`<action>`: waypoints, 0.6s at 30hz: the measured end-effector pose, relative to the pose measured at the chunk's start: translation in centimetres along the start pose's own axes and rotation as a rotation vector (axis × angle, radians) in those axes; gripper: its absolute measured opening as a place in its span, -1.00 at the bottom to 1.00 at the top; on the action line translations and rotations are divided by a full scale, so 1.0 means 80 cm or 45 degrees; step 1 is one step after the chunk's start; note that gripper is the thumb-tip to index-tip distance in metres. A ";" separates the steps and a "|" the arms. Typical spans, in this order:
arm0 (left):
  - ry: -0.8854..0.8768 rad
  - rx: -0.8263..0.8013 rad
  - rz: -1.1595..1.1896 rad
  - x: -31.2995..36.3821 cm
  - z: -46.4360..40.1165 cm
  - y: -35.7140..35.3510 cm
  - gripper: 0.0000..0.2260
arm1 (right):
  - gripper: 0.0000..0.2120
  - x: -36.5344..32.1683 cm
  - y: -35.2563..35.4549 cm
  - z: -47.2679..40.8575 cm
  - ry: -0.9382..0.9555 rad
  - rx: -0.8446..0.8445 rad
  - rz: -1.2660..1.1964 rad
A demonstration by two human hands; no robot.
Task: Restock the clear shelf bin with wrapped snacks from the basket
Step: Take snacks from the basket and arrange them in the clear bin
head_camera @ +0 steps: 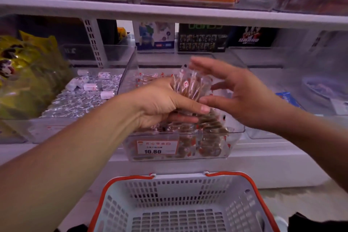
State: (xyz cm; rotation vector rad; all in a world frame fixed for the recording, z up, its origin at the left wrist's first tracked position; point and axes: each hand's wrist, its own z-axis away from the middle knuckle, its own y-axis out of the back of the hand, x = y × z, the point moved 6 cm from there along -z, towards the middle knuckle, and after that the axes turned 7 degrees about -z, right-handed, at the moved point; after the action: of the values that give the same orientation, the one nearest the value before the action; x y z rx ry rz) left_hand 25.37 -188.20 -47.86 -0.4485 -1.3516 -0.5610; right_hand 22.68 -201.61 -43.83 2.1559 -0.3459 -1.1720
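A clear shelf bin (188,154) with a 10.80 price label stands on the lower shelf, holding several wrapped brown snacks (211,128). Over the bin, my left hand (162,103) grips a bunch of wrapped snacks (194,86) in clear film with red print. Just to the right, my right hand (243,94) hovers with fingers spread and straight, its fingertips close to the held bunch. The white basket (120,207) with an orange rim sits below the shelf, and I see no snacks inside it.
A bin of silver-and-white wrapped sweets (84,90) lies left of the clear bin, with yellow bags (28,73) further left. More clear bins (310,88) stand to the right. Boxes (203,37) line the shelf's back, and an upper shelf (169,13) overhangs.
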 end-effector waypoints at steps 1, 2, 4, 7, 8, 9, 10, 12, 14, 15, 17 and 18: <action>0.000 -0.014 -0.004 -0.002 0.000 0.000 -0.55 | -0.32 0.001 -0.006 0.001 0.005 -0.078 0.031; 0.000 -0.030 0.006 -0.004 0.000 -0.001 -0.60 | -0.37 0.002 -0.009 0.003 0.006 -0.128 0.063; 0.009 -0.042 0.040 -0.008 0.001 -0.003 -0.64 | -0.40 0.001 -0.011 0.007 0.016 -0.159 0.129; 0.051 -0.040 -0.004 -0.012 0.004 -0.004 -0.58 | -0.31 -0.002 -0.013 0.012 0.027 -0.183 0.168; 0.066 -0.060 -0.031 -0.012 0.005 -0.006 -0.58 | -0.27 -0.004 -0.015 0.013 0.035 -0.202 0.165; 0.075 -0.084 -0.056 -0.011 0.006 -0.008 -0.60 | -0.26 -0.005 -0.017 0.014 0.040 -0.220 0.144; 0.077 -0.096 -0.070 -0.010 0.007 -0.009 -0.62 | -0.26 -0.006 -0.017 0.014 0.036 -0.229 0.107; 0.076 -0.085 -0.083 -0.010 0.008 -0.008 -0.61 | -0.32 -0.007 -0.016 0.012 0.033 -0.225 0.060; 0.081 -0.082 -0.111 -0.011 0.009 -0.008 -0.65 | -0.37 -0.009 -0.016 0.012 0.034 -0.239 0.059; 0.087 -0.089 -0.129 -0.012 0.011 -0.008 -0.67 | -0.36 -0.009 -0.017 0.013 0.028 -0.260 0.070; 0.106 -0.108 -0.165 -0.013 0.013 -0.010 -0.70 | -0.32 -0.011 -0.021 0.015 0.041 -0.294 0.141; 0.120 -0.119 -0.179 -0.013 0.014 -0.011 -0.71 | -0.29 -0.012 -0.021 0.015 0.049 -0.305 0.161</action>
State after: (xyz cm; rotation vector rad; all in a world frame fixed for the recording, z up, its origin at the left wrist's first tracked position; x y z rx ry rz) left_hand 23.84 -188.10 -48.72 -0.3999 -1.2763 -0.7545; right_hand 21.04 -200.34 -44.79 1.9176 -0.3038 -1.0436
